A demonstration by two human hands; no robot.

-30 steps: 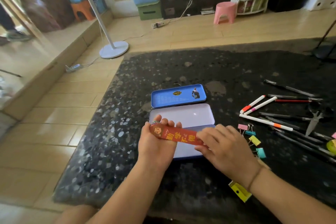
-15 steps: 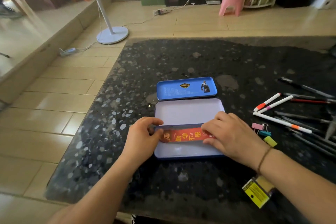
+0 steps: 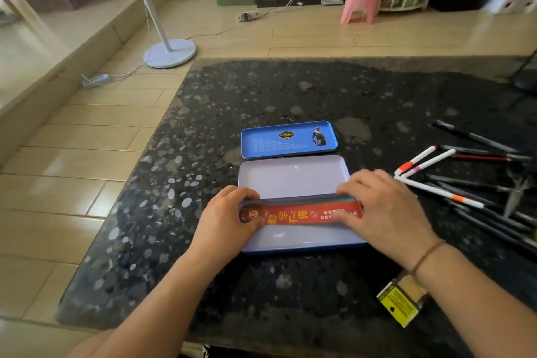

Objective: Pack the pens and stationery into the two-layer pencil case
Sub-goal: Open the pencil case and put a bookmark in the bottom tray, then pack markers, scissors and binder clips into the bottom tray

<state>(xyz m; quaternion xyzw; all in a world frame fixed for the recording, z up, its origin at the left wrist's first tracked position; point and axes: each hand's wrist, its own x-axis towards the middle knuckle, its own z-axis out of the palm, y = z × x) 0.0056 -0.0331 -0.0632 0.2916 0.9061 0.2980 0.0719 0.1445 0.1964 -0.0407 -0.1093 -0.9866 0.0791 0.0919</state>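
Left hand point(image 3: 225, 221) and right hand point(image 3: 386, 212) each pinch one end of a long red printed bookmark point(image 3: 299, 214), fingers closed on it. Bookmark lies lengthwise across the open pale-lined metal pencil case point(image 3: 293, 176) on the black speckled stone table point(image 3: 261, 96). Loose pens point(image 3: 441, 192) lie right of it.

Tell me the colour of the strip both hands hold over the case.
Red strip with yellow characters, head view.
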